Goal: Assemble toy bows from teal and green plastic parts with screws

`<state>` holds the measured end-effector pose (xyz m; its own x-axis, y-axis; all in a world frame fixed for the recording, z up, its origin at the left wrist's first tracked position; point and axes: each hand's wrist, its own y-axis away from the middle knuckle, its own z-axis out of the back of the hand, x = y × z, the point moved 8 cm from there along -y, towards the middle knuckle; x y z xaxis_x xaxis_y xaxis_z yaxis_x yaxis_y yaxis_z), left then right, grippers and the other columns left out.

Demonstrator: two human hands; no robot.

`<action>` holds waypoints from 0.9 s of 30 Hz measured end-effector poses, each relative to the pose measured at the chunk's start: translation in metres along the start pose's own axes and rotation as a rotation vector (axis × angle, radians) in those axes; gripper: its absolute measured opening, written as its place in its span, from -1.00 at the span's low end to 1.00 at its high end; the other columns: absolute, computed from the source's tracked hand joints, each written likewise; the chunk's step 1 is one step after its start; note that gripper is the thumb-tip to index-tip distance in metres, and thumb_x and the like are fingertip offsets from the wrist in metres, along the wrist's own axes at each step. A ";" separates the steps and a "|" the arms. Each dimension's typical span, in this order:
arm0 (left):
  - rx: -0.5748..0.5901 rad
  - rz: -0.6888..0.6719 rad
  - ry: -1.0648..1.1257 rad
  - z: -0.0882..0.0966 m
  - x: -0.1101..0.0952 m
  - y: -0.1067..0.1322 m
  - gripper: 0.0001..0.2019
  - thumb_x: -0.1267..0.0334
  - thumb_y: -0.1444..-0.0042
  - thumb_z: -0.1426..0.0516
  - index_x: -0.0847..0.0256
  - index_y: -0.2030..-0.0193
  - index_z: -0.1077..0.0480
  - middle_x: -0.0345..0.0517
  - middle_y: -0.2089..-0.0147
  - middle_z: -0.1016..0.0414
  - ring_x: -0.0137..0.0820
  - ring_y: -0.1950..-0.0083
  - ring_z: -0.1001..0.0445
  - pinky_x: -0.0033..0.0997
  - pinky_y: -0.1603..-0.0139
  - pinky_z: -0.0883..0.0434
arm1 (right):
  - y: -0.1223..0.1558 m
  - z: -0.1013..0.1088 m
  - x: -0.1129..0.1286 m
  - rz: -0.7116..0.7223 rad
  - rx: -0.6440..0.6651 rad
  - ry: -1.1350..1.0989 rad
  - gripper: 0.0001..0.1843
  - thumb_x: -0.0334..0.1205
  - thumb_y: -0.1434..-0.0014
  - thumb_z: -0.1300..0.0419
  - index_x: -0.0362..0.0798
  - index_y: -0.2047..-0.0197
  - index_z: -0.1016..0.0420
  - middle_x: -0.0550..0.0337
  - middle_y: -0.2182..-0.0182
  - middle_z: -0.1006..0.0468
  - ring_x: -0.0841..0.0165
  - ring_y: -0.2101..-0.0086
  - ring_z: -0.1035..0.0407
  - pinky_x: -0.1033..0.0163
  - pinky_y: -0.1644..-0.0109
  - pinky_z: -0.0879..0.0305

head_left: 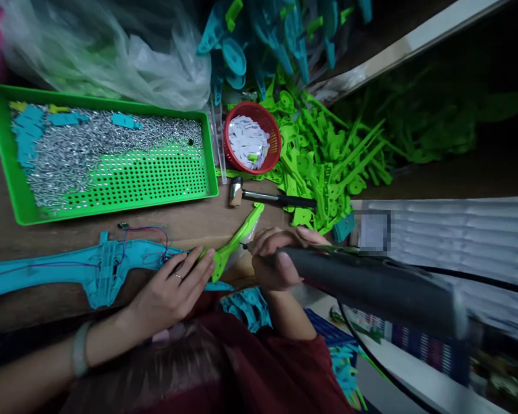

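A long teal plastic shell (69, 267) lies across the wooden table, with thin red and blue wires (149, 233) on it. A lime green plastic part (237, 238) sits at its right end. My left hand (172, 287) lies on the joint of the teal and green pieces, fingers stretched out and pressing down. My right hand (276, 259) is wrapped round a dark grey electric screwdriver (371, 284), its tip touching the green part.
A green perforated tray (155, 178) holds a heap of small metal screws. A red basket (273, 123) with white bits, a hammer (267, 197), piles of green parts (328, 155) and teal parts (263, 40) lie behind. Clear plastic bags (112, 52) sit at the back left.
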<state>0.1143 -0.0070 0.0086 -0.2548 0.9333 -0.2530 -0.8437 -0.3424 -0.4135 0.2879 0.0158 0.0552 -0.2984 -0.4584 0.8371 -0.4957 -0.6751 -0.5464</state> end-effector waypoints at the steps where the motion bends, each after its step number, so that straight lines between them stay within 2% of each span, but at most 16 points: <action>1: 0.005 -0.003 -0.004 0.000 0.000 0.000 -0.63 0.45 -0.29 -0.01 0.45 -0.20 -0.39 0.23 -0.32 -0.35 0.01 -0.25 -0.41 -0.06 -0.10 -0.41 | 0.003 -0.001 -0.007 -0.029 0.028 0.001 -0.79 -0.20 -0.10 -0.12 0.10 0.15 -0.39 0.45 0.67 -0.24 0.41 0.72 -0.16 0.29 0.62 -0.18; 2: 0.013 -0.008 -0.008 0.000 -0.001 0.000 -0.63 0.44 -0.29 -0.02 0.45 -0.20 -0.39 0.24 -0.32 -0.34 0.01 -0.26 -0.40 -0.06 -0.10 -0.41 | 0.006 -0.002 -0.014 -0.060 0.071 0.011 -0.91 -0.18 -0.12 -0.11 0.08 0.27 -0.38 0.42 0.67 -0.24 0.40 0.69 -0.18 0.28 0.60 -0.18; 4: 0.021 -0.014 -0.011 -0.001 -0.002 0.000 -0.62 0.43 -0.30 -0.02 0.45 -0.21 -0.39 0.25 -0.33 -0.32 0.01 -0.27 -0.39 -0.07 -0.11 -0.42 | 0.012 -0.002 -0.023 -0.106 0.167 0.035 -0.85 -0.13 -0.16 -0.09 0.06 0.42 -0.33 0.38 0.67 -0.25 0.39 0.66 -0.23 0.26 0.56 -0.19; 5: 0.019 -0.015 -0.013 -0.002 -0.002 0.000 -0.62 0.43 -0.30 -0.02 0.45 -0.21 -0.38 0.25 -0.33 -0.32 0.02 -0.27 -0.39 -0.07 -0.11 -0.42 | 0.014 0.000 -0.024 -0.107 0.201 0.029 -0.86 -0.12 -0.17 -0.09 0.07 0.40 -0.34 0.39 0.67 -0.25 0.39 0.66 -0.24 0.27 0.56 -0.20; 6: 0.017 -0.013 -0.013 -0.002 -0.003 0.001 -0.62 0.43 -0.30 -0.01 0.46 -0.21 -0.38 0.25 -0.33 -0.32 0.02 -0.27 -0.39 -0.07 -0.10 -0.42 | 0.013 0.001 -0.021 -0.088 0.240 0.000 -0.91 -0.12 -0.16 -0.11 0.09 0.32 -0.38 0.42 0.67 -0.26 0.41 0.68 -0.23 0.28 0.58 -0.20; 8: 0.010 0.003 -0.010 -0.003 -0.003 0.002 -0.62 0.44 -0.29 -0.01 0.46 -0.21 -0.38 0.24 -0.33 -0.33 0.02 -0.26 -0.40 -0.07 -0.10 -0.42 | 0.008 -0.005 -0.013 -0.073 0.374 -0.074 -0.72 -0.14 -0.13 -0.18 0.12 0.05 -0.39 0.47 0.68 -0.29 0.44 0.73 -0.21 0.30 0.62 -0.20; 10: 0.011 0.012 -0.006 -0.003 -0.002 0.003 -0.61 0.44 -0.29 0.00 0.44 -0.21 -0.38 0.22 -0.32 -0.34 0.00 -0.25 -0.41 -0.06 -0.11 -0.42 | -0.006 -0.022 -0.004 -0.089 0.514 -0.144 -0.53 -0.16 -0.13 -0.21 0.10 -0.13 -0.33 0.48 0.68 -0.32 0.45 0.76 -0.20 0.31 0.66 -0.20; 11: 0.014 0.013 -0.009 -0.003 -0.002 0.003 -0.61 0.44 -0.29 0.00 0.44 -0.22 -0.38 0.21 -0.32 -0.35 -0.01 -0.24 -0.41 -0.07 -0.11 -0.41 | -0.016 -0.033 0.000 -0.098 0.532 -0.165 -0.54 -0.17 -0.14 -0.20 0.10 -0.13 -0.33 0.47 0.68 -0.32 0.44 0.76 -0.21 0.30 0.67 -0.21; 12: 0.017 0.010 -0.018 -0.003 -0.002 0.003 -0.60 0.43 -0.29 0.00 0.44 -0.22 -0.38 0.21 -0.32 -0.35 -0.03 -0.23 -0.43 -0.08 -0.11 -0.41 | -0.029 -0.044 0.002 -0.094 0.499 -0.176 -0.58 -0.15 -0.16 -0.19 0.13 -0.11 -0.35 0.47 0.68 -0.30 0.44 0.76 -0.21 0.30 0.67 -0.23; 15: 0.034 -0.005 -0.064 -0.001 -0.001 0.002 -0.59 0.42 -0.28 -0.01 0.42 -0.24 -0.37 0.20 -0.32 -0.35 -0.08 -0.19 -0.46 -0.11 -0.10 -0.42 | -0.062 -0.082 -0.002 -0.021 0.294 -0.222 -0.71 -0.10 -0.19 -0.19 0.23 0.00 -0.40 0.47 0.67 -0.24 0.46 0.72 -0.19 0.32 0.64 -0.24; 16: 0.033 -0.001 -0.073 0.000 0.001 0.002 -0.59 0.41 -0.28 -0.01 0.41 -0.24 -0.37 0.19 -0.33 -0.35 -0.09 -0.19 -0.46 -0.12 -0.10 -0.42 | -0.067 -0.098 -0.009 -0.019 0.268 -0.245 -0.73 -0.11 -0.19 -0.20 0.22 0.01 -0.40 0.46 0.66 -0.24 0.47 0.70 -0.18 0.34 0.63 -0.23; 19: 0.015 0.024 -0.068 0.002 0.004 0.003 -0.60 0.39 -0.29 -0.01 0.38 -0.23 -0.38 0.12 -0.32 -0.37 -0.11 -0.21 -0.45 -0.16 -0.13 -0.41 | -0.063 -0.138 -0.038 -0.060 0.320 -0.279 -0.76 -0.20 -0.19 -0.20 0.17 0.06 -0.38 0.44 0.62 -0.28 0.48 0.66 -0.21 0.35 0.58 -0.21; 22: -0.037 0.034 -0.045 0.002 0.005 0.005 -0.61 0.38 -0.30 0.00 0.37 -0.20 -0.41 0.09 -0.28 -0.42 -0.14 -0.21 -0.46 -0.21 -0.13 -0.41 | -0.050 -0.144 -0.060 -0.070 0.343 -0.227 -0.83 -0.17 -0.19 -0.17 0.14 0.12 -0.33 0.44 0.62 -0.25 0.47 0.65 -0.23 0.34 0.56 -0.22; 27: -0.052 0.054 -0.017 0.002 0.007 0.005 -0.61 0.37 -0.31 0.00 0.39 -0.21 -0.40 0.12 -0.27 -0.42 -0.14 -0.20 -0.47 -0.21 -0.12 -0.41 | -0.041 -0.133 -0.075 -0.122 0.322 -0.061 -0.66 0.03 -0.14 -0.13 0.14 0.05 -0.21 0.50 0.65 -0.15 0.46 0.71 -0.14 0.29 0.60 -0.16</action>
<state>0.1075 -0.0019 0.0062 -0.3073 0.9149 -0.2618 -0.8028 -0.3970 -0.4448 0.2216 0.1548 0.0185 -0.1985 -0.3907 0.8989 -0.2386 -0.8703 -0.4309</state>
